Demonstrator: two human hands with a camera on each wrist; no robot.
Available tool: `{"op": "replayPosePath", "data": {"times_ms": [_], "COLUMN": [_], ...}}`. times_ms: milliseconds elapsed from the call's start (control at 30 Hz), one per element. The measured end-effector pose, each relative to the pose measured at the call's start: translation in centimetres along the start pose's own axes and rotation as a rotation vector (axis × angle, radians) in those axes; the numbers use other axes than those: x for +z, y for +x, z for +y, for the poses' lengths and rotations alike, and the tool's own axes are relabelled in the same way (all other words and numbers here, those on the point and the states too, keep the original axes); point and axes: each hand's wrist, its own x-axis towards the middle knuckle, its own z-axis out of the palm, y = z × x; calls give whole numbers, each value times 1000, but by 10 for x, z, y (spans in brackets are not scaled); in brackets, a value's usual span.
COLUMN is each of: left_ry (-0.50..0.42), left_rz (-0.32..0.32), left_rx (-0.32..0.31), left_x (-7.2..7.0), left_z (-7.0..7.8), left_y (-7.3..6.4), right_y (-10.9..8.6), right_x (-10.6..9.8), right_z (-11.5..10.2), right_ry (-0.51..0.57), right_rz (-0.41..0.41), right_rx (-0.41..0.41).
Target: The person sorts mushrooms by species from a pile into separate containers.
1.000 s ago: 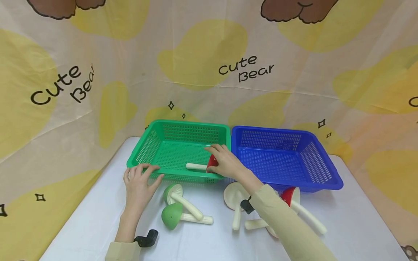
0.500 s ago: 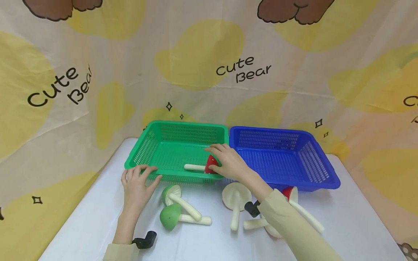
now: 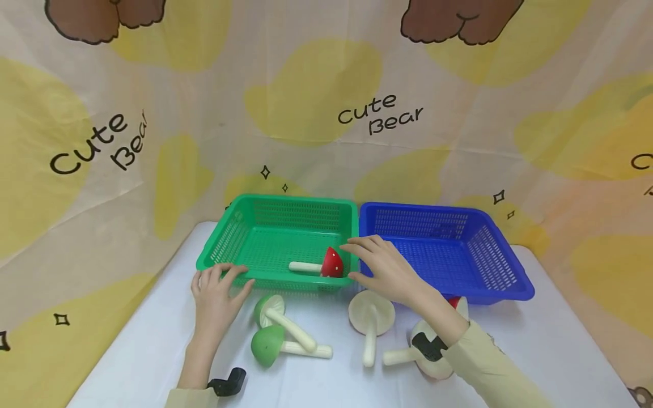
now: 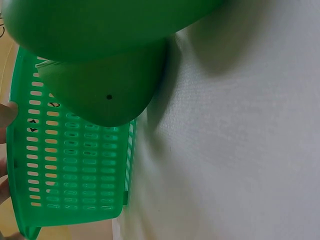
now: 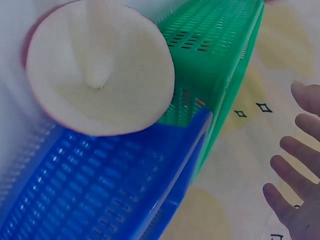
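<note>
Left hand (image 3: 216, 297) and right hand (image 3: 386, 271) both extended forward, backs uppermost.
Left forearm (image 3: 196, 358) runs nearly upright in the head view; left fingers (image 3: 233, 273) loosely bent, left thumb (image 3: 245, 292) set apart. Right forearm (image 3: 441, 311) slants inward from lower right; right thumb (image 3: 363, 279) stands clear, right fingers (image 5: 294, 176) spread and visibly separated.

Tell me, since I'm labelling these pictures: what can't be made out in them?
Head view: most of the rightmost mushroom, behind the right arm.
Head view: part of the mushroom beside it, behind the black wrist device.
Left wrist view: the nearer green cap, cut by the top edge.
Right wrist view: the pale stem's end, likewise cut.
</note>
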Motion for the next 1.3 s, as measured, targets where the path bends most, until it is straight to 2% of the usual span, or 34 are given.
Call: {"op": "replayPosePath", "data": {"times_ms": [367,633,967,1300], "left_ry": [-3,-19,-13,-17], "left_rz": [-7,7,-10,-3], "left_rx": [1,7,-3,2], "left_x": [0,-1,0,2], "left_z": [0,1,-1,-1], "left_y": [-1,5,1,0], "right_y": [-40,-67,-114,-145], "right_x": [-9,-10,0,5], "right_z": [5,7,17,22], "right_ry": [-72,-49,-60,-58], "right_rz": [29,60,157,195], "right_rx": [-36,27,47,87]}}
